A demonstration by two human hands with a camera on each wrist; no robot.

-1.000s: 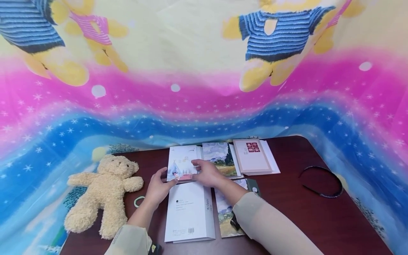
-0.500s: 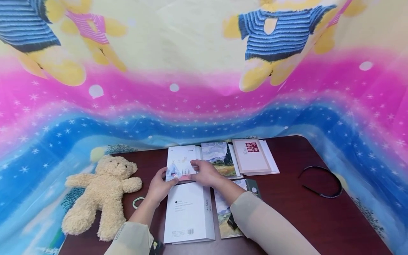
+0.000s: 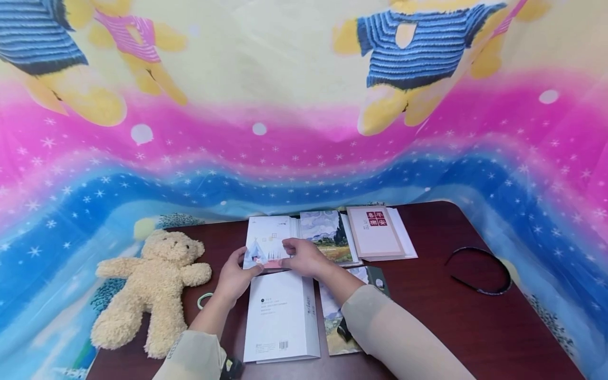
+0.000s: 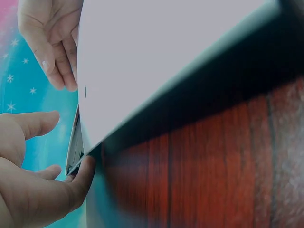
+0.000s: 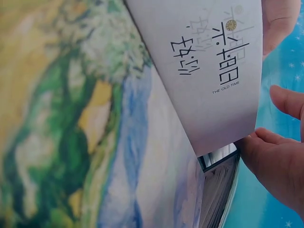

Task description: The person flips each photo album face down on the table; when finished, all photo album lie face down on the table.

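Both hands are at a book with a blue tent on its white cover [image 3: 268, 229], lying at the back of the table. My left hand [image 3: 234, 277] touches its left edge, thumb reaching along the near edge. On the other side, my right hand [image 3: 306, 257] has its index finger and thumb spread over the cover's right part. The left wrist view shows my left thumb standing apart. A white book with a barcode [image 3: 280, 322] lies in front. Beside it, the right forearm partly covers a book with a painted landscape cover [image 3: 334, 338].
Another landscape-covered book [image 3: 323, 237] and a pink book with red squares [image 3: 375, 232] continue the back row. A plush bear [image 3: 152, 290] and a green hair tie [image 3: 201, 302] lie left, a black headband [image 3: 482, 290] right. A printed curtain [image 3: 304, 148] surrounds the dark table [image 3: 427, 316].
The tent-covered book has shifted slightly left, together with my left hand. My right hand stays almost in place, and the other books lie as before.
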